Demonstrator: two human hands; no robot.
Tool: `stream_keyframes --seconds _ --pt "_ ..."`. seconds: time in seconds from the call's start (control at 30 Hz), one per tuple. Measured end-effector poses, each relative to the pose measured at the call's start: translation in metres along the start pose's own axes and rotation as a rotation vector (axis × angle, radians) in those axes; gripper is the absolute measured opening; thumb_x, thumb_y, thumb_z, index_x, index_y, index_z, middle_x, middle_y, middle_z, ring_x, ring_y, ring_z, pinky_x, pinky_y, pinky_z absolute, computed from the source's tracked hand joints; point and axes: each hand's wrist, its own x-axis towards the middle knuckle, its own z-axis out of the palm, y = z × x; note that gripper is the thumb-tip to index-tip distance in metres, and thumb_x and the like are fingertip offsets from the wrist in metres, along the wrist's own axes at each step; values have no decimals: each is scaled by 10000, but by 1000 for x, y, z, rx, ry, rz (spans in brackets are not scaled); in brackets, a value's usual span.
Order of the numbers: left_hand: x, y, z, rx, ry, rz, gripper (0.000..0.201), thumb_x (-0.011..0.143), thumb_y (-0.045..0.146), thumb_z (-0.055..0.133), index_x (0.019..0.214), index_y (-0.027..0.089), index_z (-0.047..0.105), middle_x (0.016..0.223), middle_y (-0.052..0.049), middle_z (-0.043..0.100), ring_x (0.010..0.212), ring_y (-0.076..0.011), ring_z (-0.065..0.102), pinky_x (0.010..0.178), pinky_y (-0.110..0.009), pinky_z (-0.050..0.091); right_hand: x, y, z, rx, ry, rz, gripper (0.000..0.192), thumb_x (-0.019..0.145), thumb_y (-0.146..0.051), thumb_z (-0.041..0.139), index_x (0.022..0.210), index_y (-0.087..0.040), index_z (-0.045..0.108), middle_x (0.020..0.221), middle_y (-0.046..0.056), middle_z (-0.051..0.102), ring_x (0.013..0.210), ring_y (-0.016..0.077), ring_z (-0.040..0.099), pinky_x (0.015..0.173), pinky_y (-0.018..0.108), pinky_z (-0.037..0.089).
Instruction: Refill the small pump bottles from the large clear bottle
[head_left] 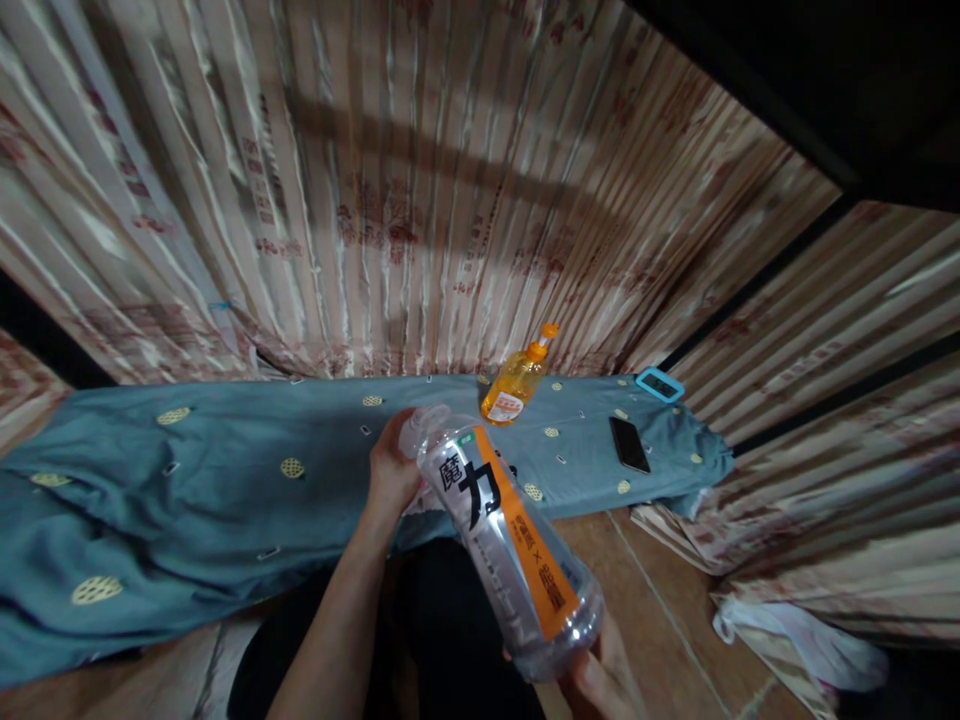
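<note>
A large clear plastic drink bottle (506, 545) with a silver and orange label hangs tilted over my lap, its neck to the upper left and its base to the lower right. My left hand (395, 465) is closed around the neck end, with its fingertips partly hidden behind the plastic. At the base, my right hand (596, 682) grips the bottle from below, most of its fingers out of sight. Just beyond the neck, an orange pump bottle (514, 388) of yellow liquid stands on the cloth.
A grey-blue cloth (225, 500) with pineapple prints covers the long low surface before me. To the right lie a black phone (629, 444) and a blue-framed device (660, 385). Pleated curtains (360, 200) hang behind. A white plastic bag (810, 640) rests at lower right near the tiled floor (660, 600).
</note>
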Motion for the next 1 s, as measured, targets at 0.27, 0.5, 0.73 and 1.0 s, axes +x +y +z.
stream_keyframes --seconds 0.27,0.5,0.73,1.0 --pt "0 2 0 6 -20 -5 541 769 545 921 1214 248 838 1211 -113 927 1120 -372 895 1009 -490 746 -4 -1 8 66 49 75 623 685 -613 1153 1186 -337 908 1320 89 967 1408 422 843 1268 549 623" --pt "1 3 -2 28 -41 20 492 788 536 883 1184 250 821 1181 -102 923 1101 -343 887 1009 -462 730 -6 -18 32 65 -20 63 654 717 -667 1119 1251 -362 898 1351 85 953 1403 414 834 1245 520 608" --pt "1 2 -1 46 -30 16 481 788 527 848 1188 261 814 1188 -93 926 1107 -345 887 1005 -463 728 -5 -23 34 56 47 109 687 595 -636 1174 1144 -334 893 1314 92 961 1375 441 845 1255 563 617" --pt "1 1 0 48 -22 10 493 772 505 858 1201 266 819 1213 -77 927 1151 -339 885 1032 -442 727 -5 -27 39 83 27 102 655 633 -632 1168 1152 -342 892 1271 76 971 1345 431 861 1267 577 612"
